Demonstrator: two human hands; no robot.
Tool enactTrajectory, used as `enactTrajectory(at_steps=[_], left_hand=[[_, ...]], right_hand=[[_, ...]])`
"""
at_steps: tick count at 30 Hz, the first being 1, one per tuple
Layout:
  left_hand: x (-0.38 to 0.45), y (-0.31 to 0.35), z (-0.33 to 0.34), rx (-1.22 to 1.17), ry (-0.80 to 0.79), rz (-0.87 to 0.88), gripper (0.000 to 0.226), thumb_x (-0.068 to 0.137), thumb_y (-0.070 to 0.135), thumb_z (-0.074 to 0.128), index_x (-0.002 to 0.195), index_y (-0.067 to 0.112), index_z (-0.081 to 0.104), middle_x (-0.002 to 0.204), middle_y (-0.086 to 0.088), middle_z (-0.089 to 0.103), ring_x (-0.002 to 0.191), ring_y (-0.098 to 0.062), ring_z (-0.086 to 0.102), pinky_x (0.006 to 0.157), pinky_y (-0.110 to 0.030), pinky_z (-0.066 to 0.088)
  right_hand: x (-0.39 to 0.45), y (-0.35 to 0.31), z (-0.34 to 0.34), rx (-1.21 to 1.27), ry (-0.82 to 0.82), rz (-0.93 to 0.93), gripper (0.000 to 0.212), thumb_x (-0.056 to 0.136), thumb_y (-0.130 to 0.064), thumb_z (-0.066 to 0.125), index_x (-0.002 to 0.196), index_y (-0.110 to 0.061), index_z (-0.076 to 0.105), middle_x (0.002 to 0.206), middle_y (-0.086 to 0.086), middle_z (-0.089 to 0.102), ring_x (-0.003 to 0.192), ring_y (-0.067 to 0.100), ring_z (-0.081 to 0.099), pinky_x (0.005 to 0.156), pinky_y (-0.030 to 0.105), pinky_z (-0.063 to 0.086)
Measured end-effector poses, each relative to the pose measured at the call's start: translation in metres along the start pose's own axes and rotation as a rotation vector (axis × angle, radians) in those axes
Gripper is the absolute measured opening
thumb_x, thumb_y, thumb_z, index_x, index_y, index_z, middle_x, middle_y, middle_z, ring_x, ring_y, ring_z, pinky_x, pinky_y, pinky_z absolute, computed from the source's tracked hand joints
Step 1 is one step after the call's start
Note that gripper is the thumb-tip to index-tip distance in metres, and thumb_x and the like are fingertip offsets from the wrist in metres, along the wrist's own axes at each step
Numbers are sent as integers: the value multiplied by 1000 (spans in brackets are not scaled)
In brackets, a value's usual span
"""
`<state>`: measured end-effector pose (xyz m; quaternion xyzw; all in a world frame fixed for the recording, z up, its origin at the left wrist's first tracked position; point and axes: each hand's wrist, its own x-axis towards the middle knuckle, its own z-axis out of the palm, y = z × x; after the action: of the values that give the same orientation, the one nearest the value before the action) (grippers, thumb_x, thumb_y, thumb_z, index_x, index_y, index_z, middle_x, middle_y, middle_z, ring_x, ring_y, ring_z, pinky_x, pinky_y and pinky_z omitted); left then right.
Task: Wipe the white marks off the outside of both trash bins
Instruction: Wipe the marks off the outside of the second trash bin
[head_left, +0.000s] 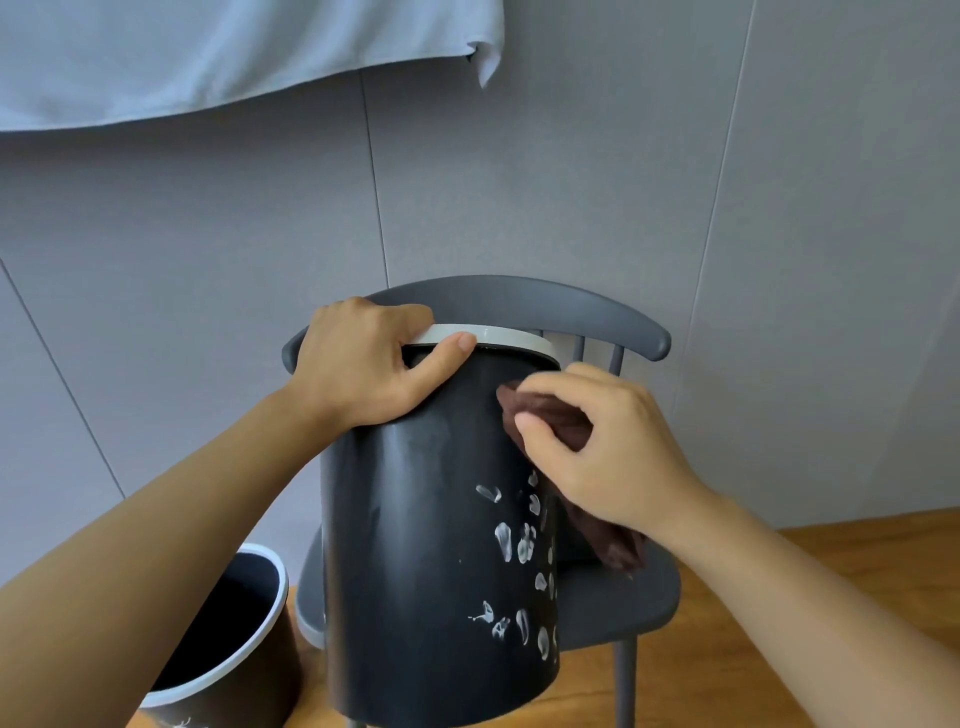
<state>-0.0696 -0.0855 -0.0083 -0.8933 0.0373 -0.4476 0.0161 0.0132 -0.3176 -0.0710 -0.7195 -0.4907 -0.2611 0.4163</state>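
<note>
A tall dark cylindrical plastic bin with a white rim (415, 545) stands on the grey wooden chair (618, 597) at frame centre, long axis upright. The left hand (363, 364) clasps its rim. The right hand (597, 447) pinches a brown cloth (556, 421) against the upper wall; white marks (519, 545) lie directly below, probably untouched. A second dark bin (228, 623) sits lower left.

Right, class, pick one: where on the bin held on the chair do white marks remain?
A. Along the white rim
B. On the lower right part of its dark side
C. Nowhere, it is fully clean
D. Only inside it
B: the white marks sit on the lower right of the bin wall, below the brown cloth that the right hand presses near the top.
</note>
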Motion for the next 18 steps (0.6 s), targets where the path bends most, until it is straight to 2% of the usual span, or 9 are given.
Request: enactTrajectory(at_steps=[3, 5, 8, 10, 12, 16, 18], left_hand=[[-1, 0, -1, -7, 10, 22, 58, 92, 59, 44, 58, 17, 26, 46, 2, 20, 45, -26, 25, 48, -29, 21], [-1, -1, -1, -6, 14, 19, 58, 93, 59, 43, 58, 18, 24, 46, 2, 19, 46, -26, 25, 49, -29, 21], [-1, -5, 0, -1, 1, -5, 59, 93, 61, 42, 58, 17, 23, 46, 0, 21, 47, -29, 27, 48, -31, 25], [0, -6, 1, -8, -7, -7, 60, 93, 62, 41, 58, 17, 22, 46, 0, 21, 47, -28, 26, 49, -30, 23], [1, -5, 2, -10, -8, 0, 59, 94, 62, 40, 59, 17, 22, 46, 1, 20, 45, -23, 24, 51, -29, 18], [3, -4, 4, -12, -22, 8, 61, 94, 63, 39, 58, 15, 26, 45, 1, 22, 45, -21, 24, 51, -30, 19], [4, -4, 4, -4, -27, 4, 62, 94, 64, 39, 58, 14, 27, 45, 1, 23, 44, -20, 25, 51, -30, 20]], right_hand=[[11, -1, 3, -17, 80, 15, 20, 93, -30, 67, 110, -26, 76, 92, -15, 65, 84, 9, 63, 76, 33, 55], [5, -4, 5, -20, 62, -22, 19, 94, -29, 68, 111, -24, 75, 93, -16, 63, 84, 7, 62, 74, 28, 52], [-23, -11, 8, -10, -125, -168, 16, 91, -27, 71, 107, -23, 73, 91, -12, 63, 82, 8, 59, 70, 27, 51], [-39, -15, 7, -28, -257, -238, 17, 89, -29, 73, 105, -24, 73, 89, -14, 62, 79, 5, 56, 68, 24, 50], [-38, -15, 3, -69, -289, -256, 17, 89, -32, 72, 105, -25, 73, 88, -15, 62, 80, 6, 56, 68, 27, 51], [-10, -12, -1, -35, -126, -123, 21, 94, -33, 69, 113, -25, 71, 104, -15, 69, 95, 7, 65, 81, 35, 56], [-1, -9, 1, -41, -46, -52, 24, 95, -35, 70, 117, -26, 67, 107, -16, 70, 97, 6, 66, 85, 36, 56]])
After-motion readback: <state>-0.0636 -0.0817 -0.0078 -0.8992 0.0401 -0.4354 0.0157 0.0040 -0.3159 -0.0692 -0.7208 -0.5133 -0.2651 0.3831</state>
